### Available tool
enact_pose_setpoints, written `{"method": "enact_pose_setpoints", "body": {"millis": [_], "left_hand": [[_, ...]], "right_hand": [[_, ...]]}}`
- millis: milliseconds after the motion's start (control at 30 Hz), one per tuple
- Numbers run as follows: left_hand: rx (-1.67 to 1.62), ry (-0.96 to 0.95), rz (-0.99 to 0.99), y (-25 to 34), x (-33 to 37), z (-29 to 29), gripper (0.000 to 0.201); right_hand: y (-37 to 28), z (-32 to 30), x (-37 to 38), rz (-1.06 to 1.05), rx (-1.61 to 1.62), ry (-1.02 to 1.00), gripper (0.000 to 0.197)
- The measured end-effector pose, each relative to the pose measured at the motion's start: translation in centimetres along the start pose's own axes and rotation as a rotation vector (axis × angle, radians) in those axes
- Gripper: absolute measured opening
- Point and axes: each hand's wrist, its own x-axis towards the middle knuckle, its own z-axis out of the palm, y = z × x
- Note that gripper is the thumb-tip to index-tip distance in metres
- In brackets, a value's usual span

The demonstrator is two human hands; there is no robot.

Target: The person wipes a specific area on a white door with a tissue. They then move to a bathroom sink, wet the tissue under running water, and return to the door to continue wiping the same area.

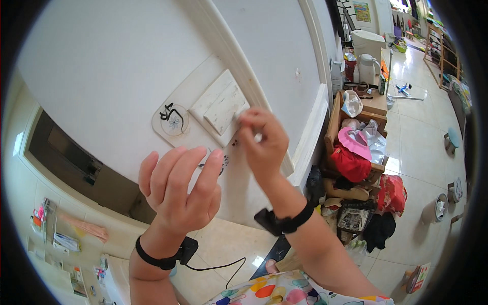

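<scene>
A white wall switch point(223, 109) with dark scuffs on its wide rocker is set in the white wall. Around it lies a clear plastic surround point(173, 109) with black lettering and a flower-like print on its left part. At the switch's lower right edge, my right hand point(264, 140) is closed in a pinch. A small white wad point(258, 137) shows between its fingers; its kind is hard to tell. My left hand point(183, 185) is raised below the surround, its fingers spread and bent a little, holding nothing. It partly hides small dark marks on the wall.
White moulding point(244, 61) runs beside the switch. To the right, a wooden bench point(333, 122) bears a pink hat point(354, 143) and red cloth; bags crowd the floor below. A white jug point(367, 68) stands farther back. At the left is a dark doorway point(66, 147).
</scene>
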Motion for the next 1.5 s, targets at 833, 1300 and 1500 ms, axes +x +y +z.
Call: {"method": "enact_pose_setpoints", "body": {"millis": [833, 1300, 1500], "left_hand": [[0.001, -0.009, -0.009, 0.3, 0.4, 0.2, 0.038], [0.019, 0.031, -0.016, 0.2, 0.4, 0.3, 0.030], [0.032, 0.048, -0.018, 0.3, 0.5, 0.4, 0.028]], "right_hand": [[-1.5, 0.9, 0.0, -0.030, -0.078, 0.016, 0.016], [-2.0, 0.8, -0.1, -0.090, -0.082, -0.011, 0.017], [-1.8, 0.5, 0.3, -0.039, -0.069, -0.014, 0.017]]}}
